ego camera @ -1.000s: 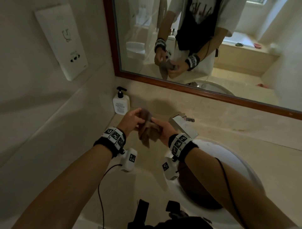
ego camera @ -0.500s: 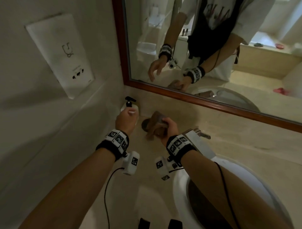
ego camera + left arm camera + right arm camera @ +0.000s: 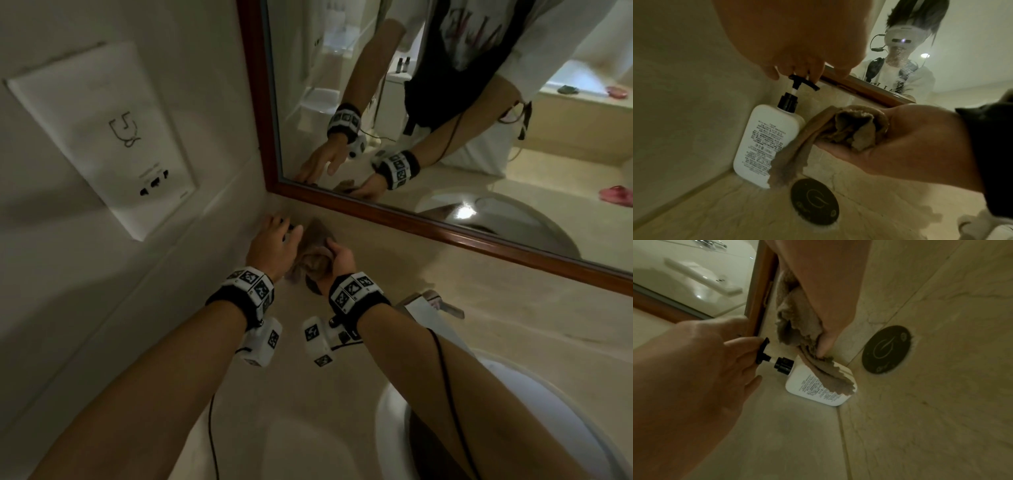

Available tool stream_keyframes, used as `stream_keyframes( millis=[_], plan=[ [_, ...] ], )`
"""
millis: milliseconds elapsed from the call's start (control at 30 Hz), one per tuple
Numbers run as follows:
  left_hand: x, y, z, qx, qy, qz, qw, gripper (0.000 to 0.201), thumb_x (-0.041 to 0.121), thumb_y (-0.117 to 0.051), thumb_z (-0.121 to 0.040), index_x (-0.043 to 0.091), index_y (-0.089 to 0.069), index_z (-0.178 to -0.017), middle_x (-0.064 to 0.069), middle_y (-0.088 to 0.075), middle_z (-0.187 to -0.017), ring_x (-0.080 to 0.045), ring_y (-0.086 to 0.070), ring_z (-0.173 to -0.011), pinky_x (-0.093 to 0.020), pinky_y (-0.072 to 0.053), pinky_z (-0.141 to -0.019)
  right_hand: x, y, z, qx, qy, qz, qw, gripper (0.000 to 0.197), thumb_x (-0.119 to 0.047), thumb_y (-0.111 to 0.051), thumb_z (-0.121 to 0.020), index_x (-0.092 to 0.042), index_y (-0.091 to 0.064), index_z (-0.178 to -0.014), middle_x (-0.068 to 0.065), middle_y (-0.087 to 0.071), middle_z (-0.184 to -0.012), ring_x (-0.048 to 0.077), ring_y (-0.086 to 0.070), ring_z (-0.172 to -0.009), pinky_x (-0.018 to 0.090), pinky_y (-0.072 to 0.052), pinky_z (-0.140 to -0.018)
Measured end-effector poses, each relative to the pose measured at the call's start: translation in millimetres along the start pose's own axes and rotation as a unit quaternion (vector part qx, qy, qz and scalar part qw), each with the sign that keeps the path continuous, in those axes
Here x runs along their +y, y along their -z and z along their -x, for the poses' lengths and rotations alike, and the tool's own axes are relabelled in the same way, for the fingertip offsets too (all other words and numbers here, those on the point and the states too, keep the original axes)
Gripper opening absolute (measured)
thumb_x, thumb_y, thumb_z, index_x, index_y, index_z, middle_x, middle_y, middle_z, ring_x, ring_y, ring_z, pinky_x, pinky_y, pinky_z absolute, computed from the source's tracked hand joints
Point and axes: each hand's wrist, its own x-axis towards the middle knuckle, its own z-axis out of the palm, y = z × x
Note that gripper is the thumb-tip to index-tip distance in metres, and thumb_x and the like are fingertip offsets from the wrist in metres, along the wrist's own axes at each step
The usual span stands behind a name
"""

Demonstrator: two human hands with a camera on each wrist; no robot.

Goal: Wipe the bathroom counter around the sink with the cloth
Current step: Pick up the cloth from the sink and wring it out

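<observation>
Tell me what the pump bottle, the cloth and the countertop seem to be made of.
The pump bottle looks like plastic: a smooth matte white body with printed text and a black pump head. The cloth is brownish terry or microfibre, judging by its fuzzy nap and soft crumpled folds. The countertop looks like polished beige stone, probably marble or a look-alike, given the fine veins and faint sheen.

bottle (image 3: pixel 764 142) cornered: wall (image 3: pixel 684 81) left | mirror frame (image 3: pixel 865 88) behind | counter (image 3: pixel 715 211) front free
</observation>
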Motion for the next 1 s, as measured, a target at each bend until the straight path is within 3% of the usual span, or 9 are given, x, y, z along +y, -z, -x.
stream_keyframes(
  millis=[67, 200, 333, 467, 600, 700, 800, 900, 1000],
  plan=[
    [-1.1, -1.0, -0.6, 0.010, -0.002, 0.012, 1.000, 0.059, 0.046, -0.032, -0.099, 0.011, -0.032, -0.147, -0.006, -0.024, -0.157, -0.019, -0.017, -0.146, -0.038, -0.018, -0.118, 3.0, -6.6, -4.4, -0.015, 0.008, -0.010, 1.000, 0.034, -0.030, -0.048, -0.094, -0.002, -0.065, -0.097, 0.015, -0.063, -0.109, 0.029, -0.060, -0.088, 0.042, -0.043, -0.101],
    [-9.8, -3.7, 1.4, 0.013, -0.035, -0.050, 0.998, 0.075, 0.060, -0.036, -0.093, 0.011, -0.027, -0.148, -0.006, -0.023, -0.157, -0.021, -0.017, -0.145, -0.040, -0.018, -0.118, 5.8, -10.5, -10.9, -0.051, 0.003, -0.044, 0.998, 0.039, -0.034, -0.045, -0.093, -0.003, -0.067, -0.102, 0.018, -0.066, -0.106, 0.032, -0.062, -0.091, 0.041, -0.047, -0.085],
    [-7.4, -8.2, 6.5, 0.036, -0.044, -0.062, 0.996, 0.082, 0.064, -0.039, -0.089, 0.011, -0.025, -0.149, -0.006, -0.022, -0.158, -0.021, -0.016, -0.145, -0.037, -0.016, -0.118, 5.6, -12.7, -14.9, -0.080, -0.014, -0.084, 0.993, 0.045, -0.039, -0.043, -0.094, -0.004, -0.063, -0.112, 0.019, -0.065, -0.117, 0.034, -0.058, -0.111, 0.042, -0.047, -0.095],
    [-9.3, -7.9, 9.5, 0.036, -0.033, -0.084, 0.995, 0.082, 0.066, -0.039, -0.088, 0.015, -0.024, -0.150, -0.002, -0.020, -0.159, -0.018, -0.014, -0.146, -0.035, -0.014, -0.117, 9.6, -15.2, -13.8, -0.098, -0.032, -0.102, 0.989, 0.056, -0.051, -0.044, -0.092, -0.003, -0.061, -0.116, 0.021, -0.064, -0.117, 0.035, -0.057, -0.112, 0.044, -0.042, -0.101],
    [-9.8, -5.6, 9.8, 0.034, -0.033, -0.079, 0.996, 0.084, 0.068, -0.039, -0.086, 0.015, -0.025, -0.150, -0.002, -0.021, -0.158, -0.019, -0.016, -0.146, -0.036, -0.018, -0.118, 12.7, -15.2, -14.4, -0.098, -0.042, -0.127, 0.986, 0.056, -0.054, -0.046, -0.090, -0.006, -0.063, -0.113, 0.019, -0.064, -0.117, 0.034, -0.059, -0.111, 0.043, -0.050, -0.083],
    [-6.7, -4.9, 8.1, 0.030, -0.025, -0.075, 0.996, 0.091, 0.070, -0.036, -0.078, 0.014, -0.026, -0.149, -0.002, -0.022, -0.158, -0.018, -0.017, -0.145, -0.035, -0.019, -0.117, 13.7, -14.7, -15.2, -0.102, -0.043, -0.131, 0.985, 0.058, -0.057, -0.047, -0.089, -0.006, -0.065, -0.111, 0.018, -0.063, -0.123, 0.033, -0.057, -0.116, 0.043, -0.048, -0.093],
    [-6.2, -5.3, 6.1, 0.037, -0.029, -0.078, 0.996, 0.091, 0.068, -0.038, -0.077, 0.011, -0.030, -0.148, -0.003, -0.026, -0.156, -0.019, -0.022, -0.144, -0.033, -0.023, -0.116, 12.5, -14.0, -14.8, -0.106, -0.052, -0.149, 0.982, 0.061, -0.058, -0.046, -0.088, -0.007, -0.060, -0.119, 0.019, -0.064, -0.119, 0.033, -0.058, -0.112, 0.044, -0.048, -0.086],
    [-7.7, -7.8, 8.1, 0.040, -0.031, -0.091, 0.995, 0.092, 0.069, -0.039, -0.077, 0.010, -0.030, -0.147, -0.003, -0.027, -0.156, -0.020, -0.022, -0.143, -0.034, -0.024, -0.115, 12.1, -11.9, -12.8, -0.116, -0.060, -0.158, 0.979, 0.061, -0.058, -0.046, -0.089, -0.004, -0.062, -0.114, 0.020, -0.064, -0.117, 0.034, -0.057, -0.113, 0.044, -0.045, -0.095],
    [-7.7, -10.0, 9.5, 0.040, -0.029, -0.092, 0.994, 0.091, 0.068, -0.041, -0.079, 0.009, -0.030, -0.147, -0.004, -0.028, -0.155, -0.020, -0.023, -0.143, -0.035, -0.026, -0.115, 12.5, -10.4, -12.6, -0.116, -0.063, -0.159, 0.978, 0.061, -0.058, -0.047, -0.088, -0.004, -0.062, -0.113, 0.020, -0.065, -0.114, 0.034, -0.058, -0.112, 0.043, -0.045, -0.096]
  ],
)
